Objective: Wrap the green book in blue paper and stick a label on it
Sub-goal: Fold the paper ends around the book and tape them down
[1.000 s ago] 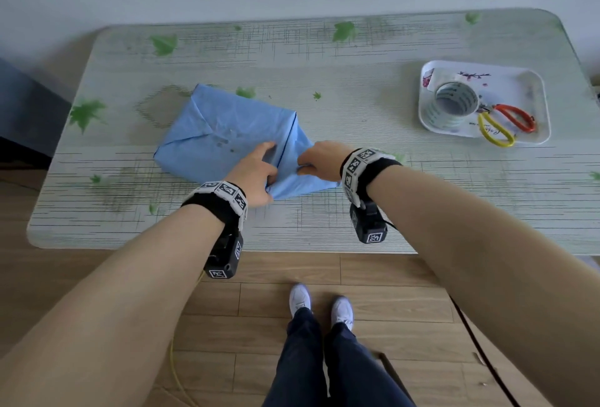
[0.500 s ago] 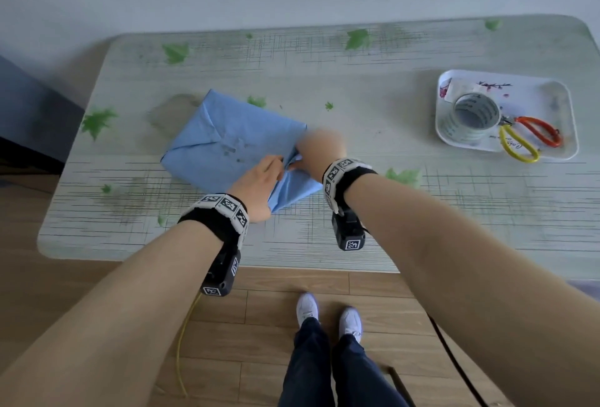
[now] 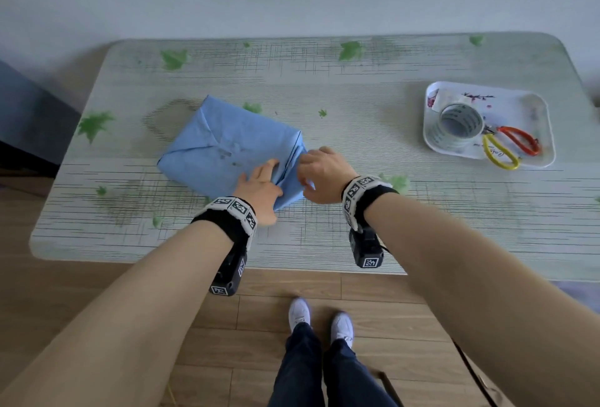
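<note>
Nearest me, the black wrist straps with square black-and-white code tiles (image 3: 234, 208) carry patterns only, no words; my left hand (image 3: 259, 189) lies flat, fingers straight, pressing down the near right end of the crumpled blue paper wrapping (image 3: 227, 147), as it did a second ago; my right hand (image 3: 321, 176) has shifted: half a second back it sat over the fold line, now it is on the outer side of the pointed end flap, fingers bent down onto it; whether they pinch the paper or only push it I cannot tell, as the back of the hand hides them. The green book is wholly hidden inside the wrapping, which sits left of centre on the pale leaf-printed desk (image 3: 357, 231); the left end looks folded shut, while the right flap still lies out on the desk, so I judge I am at the last fold, with taping and the label yet to come. Further right, well apart, the white rectangular plastic tray (image 3: 535, 108) holds a roll of clear tape (image 3: 457, 124), scissors with one yellow and one red handle (image 3: 506, 150), and a white slip (image 3: 443, 100), maybe the label; print on the roll and the tray is too small to read.
</note>
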Demonstrator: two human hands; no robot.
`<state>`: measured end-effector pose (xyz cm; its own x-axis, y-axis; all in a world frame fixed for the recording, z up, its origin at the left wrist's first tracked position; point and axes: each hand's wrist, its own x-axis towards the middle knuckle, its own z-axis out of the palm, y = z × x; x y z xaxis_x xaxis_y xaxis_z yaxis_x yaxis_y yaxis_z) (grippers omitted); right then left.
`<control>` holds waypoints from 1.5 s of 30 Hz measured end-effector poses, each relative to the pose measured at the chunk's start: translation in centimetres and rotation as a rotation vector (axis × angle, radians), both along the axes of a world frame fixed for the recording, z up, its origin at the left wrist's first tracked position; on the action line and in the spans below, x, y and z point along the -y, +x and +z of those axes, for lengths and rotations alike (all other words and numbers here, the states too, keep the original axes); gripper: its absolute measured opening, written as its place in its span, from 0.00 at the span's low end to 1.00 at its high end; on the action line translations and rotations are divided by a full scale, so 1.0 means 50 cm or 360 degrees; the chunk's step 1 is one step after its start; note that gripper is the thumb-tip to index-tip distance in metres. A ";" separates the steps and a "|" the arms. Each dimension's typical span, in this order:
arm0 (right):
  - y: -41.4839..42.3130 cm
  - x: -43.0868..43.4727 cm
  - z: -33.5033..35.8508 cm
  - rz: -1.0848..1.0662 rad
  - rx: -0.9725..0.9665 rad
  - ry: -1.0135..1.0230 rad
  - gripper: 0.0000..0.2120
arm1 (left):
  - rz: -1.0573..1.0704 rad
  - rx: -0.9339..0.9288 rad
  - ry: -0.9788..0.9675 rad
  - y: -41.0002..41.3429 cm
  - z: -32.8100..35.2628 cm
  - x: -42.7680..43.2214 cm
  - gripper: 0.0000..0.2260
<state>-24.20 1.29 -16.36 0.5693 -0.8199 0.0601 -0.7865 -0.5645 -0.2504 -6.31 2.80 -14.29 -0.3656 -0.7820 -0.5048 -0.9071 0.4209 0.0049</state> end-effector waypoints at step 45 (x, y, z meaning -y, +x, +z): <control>0.110 -0.072 0.010 -0.0079 -0.0478 0.0619 0.09 | 0.0243 -0.0195 -0.0298 0.023 -0.043 -0.036 0.14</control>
<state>-18.69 4.89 -15.88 0.4742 -0.7755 -0.4167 -0.8799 -0.4343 -0.1930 -5.14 4.60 -16.45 -0.2854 -0.9085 -0.3052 -0.9577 0.2829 0.0533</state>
